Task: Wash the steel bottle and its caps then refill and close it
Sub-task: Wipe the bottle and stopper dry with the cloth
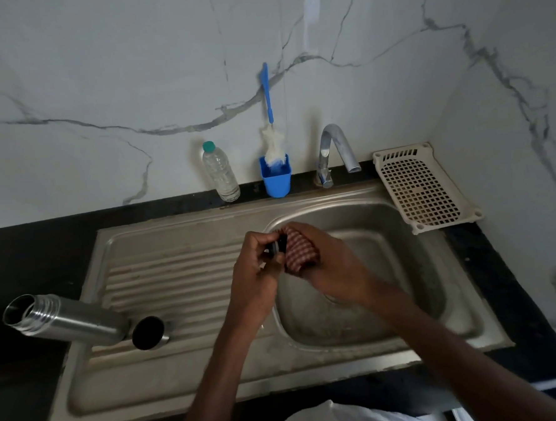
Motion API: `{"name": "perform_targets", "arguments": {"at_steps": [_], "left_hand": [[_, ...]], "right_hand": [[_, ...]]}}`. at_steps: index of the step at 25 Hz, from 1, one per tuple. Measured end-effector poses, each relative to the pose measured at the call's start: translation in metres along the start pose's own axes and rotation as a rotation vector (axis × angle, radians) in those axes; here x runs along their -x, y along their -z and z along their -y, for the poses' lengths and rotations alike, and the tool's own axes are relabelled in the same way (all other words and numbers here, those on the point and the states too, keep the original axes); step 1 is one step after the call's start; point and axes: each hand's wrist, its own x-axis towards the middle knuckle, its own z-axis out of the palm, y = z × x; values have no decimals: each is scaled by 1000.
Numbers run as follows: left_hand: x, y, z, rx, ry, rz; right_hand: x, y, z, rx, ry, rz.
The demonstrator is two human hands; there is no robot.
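Left hand (257, 260) fingers pinch the small black cap (277, 244) over the sink (361, 218) so the right hand (325, 259), fingers wrapped round a red scrubber (300, 251), can scrub it, while the steel bottle (62, 318) and cup cap (149, 333) wait on the drainboard.

A home kitchen: a steel sink (189, 372) with drainboard, a tap (333, 148), and marble-patterned wall tiles (99, 74) behind.

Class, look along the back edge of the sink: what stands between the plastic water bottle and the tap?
In the head view, a blue cup holding a bottle brush stands between the plastic bottle and the tap.
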Motion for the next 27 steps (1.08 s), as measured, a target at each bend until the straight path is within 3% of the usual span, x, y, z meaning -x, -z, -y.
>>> {"name": "perform_targets", "arguments": {"at_steps": [2, 7, 11, 16, 19, 20, 22, 23, 27], "left_hand": [[1, -3, -6, -57, 10, -32], [3, -2, -1, -9, 111, -26], [11, 7, -4, 237, 266, -62], [23, 10, -5, 213, 181, -77], [24, 14, -2, 258, 190, -160], [26, 16, -1, 266, 194, -174], [31, 17, 2, 252, 171, -169], [32, 18, 2, 244, 149, -166], [30, 21, -7, 331, 82, -280]], "right_hand": [[15, -13, -3, 164, 90, 12], [16, -17, -13, 42, 95, -128], [29, -18, -17, 457, 358, -94], [3, -7, 5, 348, 162, -9], [17, -23, 0, 825, 369, 70], [23, -26, 2, 858, 367, 107], [14, -26, 6, 748, 296, 129], [3, -23, 15, 580, 209, 135], [-18, -14, 32, -398, -318, 215]]}}
